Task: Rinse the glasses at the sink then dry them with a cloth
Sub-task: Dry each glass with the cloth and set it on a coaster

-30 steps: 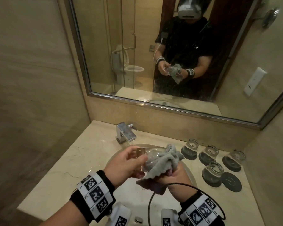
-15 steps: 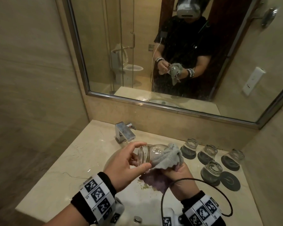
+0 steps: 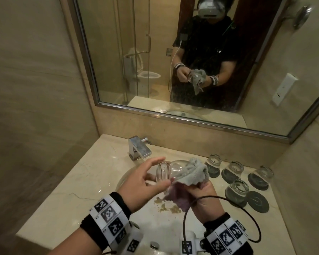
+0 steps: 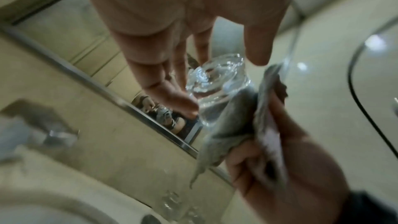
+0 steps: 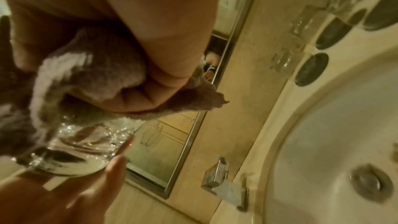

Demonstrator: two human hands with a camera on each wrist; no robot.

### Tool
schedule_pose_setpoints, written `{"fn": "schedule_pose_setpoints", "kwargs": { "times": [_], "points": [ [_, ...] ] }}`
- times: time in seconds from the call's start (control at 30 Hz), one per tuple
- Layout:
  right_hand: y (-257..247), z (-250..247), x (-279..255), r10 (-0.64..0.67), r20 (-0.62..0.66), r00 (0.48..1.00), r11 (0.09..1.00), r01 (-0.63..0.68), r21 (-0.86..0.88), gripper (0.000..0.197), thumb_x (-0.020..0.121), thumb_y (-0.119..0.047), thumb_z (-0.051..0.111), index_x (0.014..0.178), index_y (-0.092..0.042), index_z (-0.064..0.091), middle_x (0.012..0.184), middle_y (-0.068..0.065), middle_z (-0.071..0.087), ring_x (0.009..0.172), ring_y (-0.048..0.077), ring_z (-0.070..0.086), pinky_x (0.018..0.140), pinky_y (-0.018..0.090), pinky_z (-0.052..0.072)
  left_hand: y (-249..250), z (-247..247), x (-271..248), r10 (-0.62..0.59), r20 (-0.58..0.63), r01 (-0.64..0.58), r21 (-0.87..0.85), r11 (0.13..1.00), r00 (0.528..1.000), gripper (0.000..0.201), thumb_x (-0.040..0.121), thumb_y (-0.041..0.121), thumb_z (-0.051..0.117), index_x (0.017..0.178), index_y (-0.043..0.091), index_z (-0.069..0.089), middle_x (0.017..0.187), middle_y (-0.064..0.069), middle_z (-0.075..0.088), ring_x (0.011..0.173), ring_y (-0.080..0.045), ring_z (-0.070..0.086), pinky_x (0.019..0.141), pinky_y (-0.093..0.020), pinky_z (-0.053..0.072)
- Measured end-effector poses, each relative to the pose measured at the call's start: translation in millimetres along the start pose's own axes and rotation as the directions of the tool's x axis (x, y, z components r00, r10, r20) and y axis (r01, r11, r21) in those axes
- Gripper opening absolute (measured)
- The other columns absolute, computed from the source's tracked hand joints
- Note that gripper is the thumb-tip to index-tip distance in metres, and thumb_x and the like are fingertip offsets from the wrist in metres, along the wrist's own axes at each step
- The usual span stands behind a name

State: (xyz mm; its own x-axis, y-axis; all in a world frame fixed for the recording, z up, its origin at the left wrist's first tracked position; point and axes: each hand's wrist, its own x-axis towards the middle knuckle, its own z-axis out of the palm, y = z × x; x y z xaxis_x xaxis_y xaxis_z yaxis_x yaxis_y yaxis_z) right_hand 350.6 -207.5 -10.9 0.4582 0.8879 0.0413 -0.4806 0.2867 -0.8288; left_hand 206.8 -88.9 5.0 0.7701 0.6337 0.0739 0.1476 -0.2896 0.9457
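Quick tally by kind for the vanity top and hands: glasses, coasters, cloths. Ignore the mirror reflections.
Glasses: 5, one held in the hands, four upside down on the counter at.
Coasters: 5, four under glasses and one bare coaster.
Cloths: 1, the grey cloth.
Total: 11.
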Motion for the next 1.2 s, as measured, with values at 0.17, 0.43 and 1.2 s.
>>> {"fn": "schedule_pose_setpoints", "kwargs": {
  "times": [0.17,0.43,1.2],
  "points": [
    [1.5,4.9,-4.4,-0.027,-0.031,0.999,0.977,0.02,-0.212,0.055,0.038,-0.052,0.092,0.078,-0.017,0.078,0.072,0.022,0.068,0.068,0.042,0.059,0.063,0.05,0.047,-0.7,4.6,3.7,-0.2,0.012,0.194,-0.292,0.937,0.98,0.056,0.073,0.056,0.075,0.115,0.022,0.061,0.109,-0.016,0.065,0.063,-0.019,0.064,0.058,-0.035,0.053],
    [4.5,3.1,-7.2,-0.038,0.033,0.999,0.999,0.036,0.036,0.054,0.034,-0.033,0.097,0.082,-0.015,0.079,0.085,0.014,0.075,0.076,0.025,0.072,0.063,0.031,0.058,3.1,6.5,-3.8,-0.079,0.032,0.084,-0.191,0.978,0.996,0.059,0.072,0.059,0.07,0.123,0.036,0.052,0.123,0.006,0.056,0.086,-0.02,0.068,0.063,-0.028,0.054],
    [14.4,12.0,-8.7,-0.019,-0.028,0.999,1.0,0.019,0.005,0.057,0.037,-0.041,0.095,0.084,-0.013,0.078,0.088,0.016,0.074,0.079,0.03,0.071,0.067,0.039,0.058,1.1,4.3,-8.8,-0.175,0.002,0.167,-0.316,0.934,0.984,0.051,0.075,0.053,0.075,0.115,0.03,0.056,0.108,0.0,0.059,0.065,-0.018,0.064,0.057,-0.031,0.054]
  ]
}}
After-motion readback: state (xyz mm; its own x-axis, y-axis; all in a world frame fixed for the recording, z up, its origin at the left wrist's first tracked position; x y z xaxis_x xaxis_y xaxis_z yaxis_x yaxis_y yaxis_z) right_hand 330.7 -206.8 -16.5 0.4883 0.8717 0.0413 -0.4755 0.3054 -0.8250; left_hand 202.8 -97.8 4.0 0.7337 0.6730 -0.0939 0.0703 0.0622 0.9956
